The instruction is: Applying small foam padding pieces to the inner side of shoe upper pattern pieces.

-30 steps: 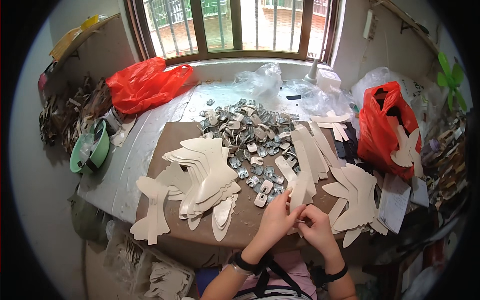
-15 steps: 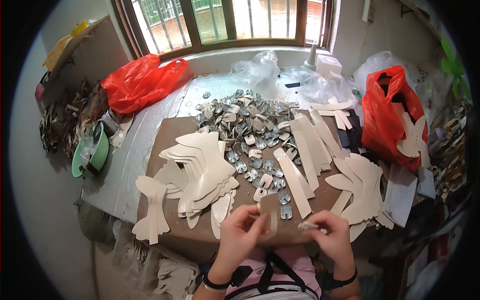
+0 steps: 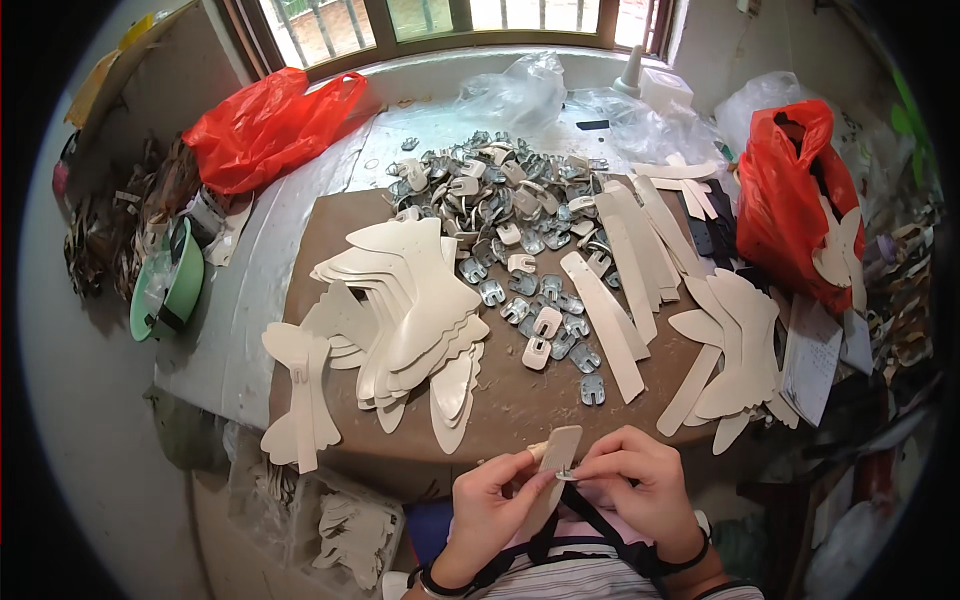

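My left hand (image 3: 492, 500) pinches a cream-coloured leather-like strip (image 3: 560, 447), tilted upward in front of the table's near edge. Against the strip's right side, my right hand (image 3: 640, 492) pinches a small piece (image 3: 566, 475) that looks like one of the metal buckle plates. Fingers partly cover it. Several silver and cream buckle plates (image 3: 520, 190) lie heaped in the middle of the table, a few scattered toward me. Stacked cream curved cut-outs (image 3: 400, 290) sit left of them. Long cream strips (image 3: 604, 325) lie to the right, beside a second stack of cut-outs (image 3: 735, 340).
Brown sheeting (image 3: 330, 225) covers part of the table. Red plastic bags stand at the back left (image 3: 265, 130) and right (image 3: 790, 200). A green basin (image 3: 180, 290) is at the left edge. White papers (image 3: 808, 355) lie at right. A bag of cut pieces (image 3: 350, 535) sits below the table.
My right hand has moved left with its small piece, up against the strip. The strip now sits lower and tilted in my left hand. The whole view has shifted slightly.
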`<state>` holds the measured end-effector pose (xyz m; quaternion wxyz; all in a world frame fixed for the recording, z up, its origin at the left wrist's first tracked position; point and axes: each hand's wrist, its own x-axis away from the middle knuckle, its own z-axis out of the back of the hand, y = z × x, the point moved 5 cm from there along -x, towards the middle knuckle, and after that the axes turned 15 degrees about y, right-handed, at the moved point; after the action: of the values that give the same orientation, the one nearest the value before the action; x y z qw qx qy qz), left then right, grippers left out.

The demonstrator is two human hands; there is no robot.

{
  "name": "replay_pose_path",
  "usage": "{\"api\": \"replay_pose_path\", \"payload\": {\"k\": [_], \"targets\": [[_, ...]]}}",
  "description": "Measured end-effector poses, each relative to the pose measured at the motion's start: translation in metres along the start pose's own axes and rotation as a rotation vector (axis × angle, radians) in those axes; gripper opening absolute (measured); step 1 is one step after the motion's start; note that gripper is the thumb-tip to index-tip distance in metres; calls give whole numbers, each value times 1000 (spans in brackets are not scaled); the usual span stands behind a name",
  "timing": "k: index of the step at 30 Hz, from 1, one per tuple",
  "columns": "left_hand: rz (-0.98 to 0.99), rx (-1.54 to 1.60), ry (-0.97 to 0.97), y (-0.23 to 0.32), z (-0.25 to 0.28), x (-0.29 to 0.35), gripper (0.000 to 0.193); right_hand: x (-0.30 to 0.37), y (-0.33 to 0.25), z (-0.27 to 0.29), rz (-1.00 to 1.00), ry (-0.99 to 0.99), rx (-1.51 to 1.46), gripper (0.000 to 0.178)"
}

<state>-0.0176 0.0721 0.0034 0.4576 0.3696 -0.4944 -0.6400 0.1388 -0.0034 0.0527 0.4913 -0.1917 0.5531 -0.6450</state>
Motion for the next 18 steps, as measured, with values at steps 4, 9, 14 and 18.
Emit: {"api": "replay_pose_path", "payload": {"k": [4,9,14,18], "targets": [[-233,3,-48,7,0,1,16,7,4,-11,-38,41,-67,21],[-118,86,-18,11,3,7,15,17,30,-22,-363,163,-307,16],[-53,85,-35,0,6,10,15,17,33,-18,-405,217,-477,15],[-112,100,-40,2,5,11,23,16,33,-17,-355,104,-375,15]]}}
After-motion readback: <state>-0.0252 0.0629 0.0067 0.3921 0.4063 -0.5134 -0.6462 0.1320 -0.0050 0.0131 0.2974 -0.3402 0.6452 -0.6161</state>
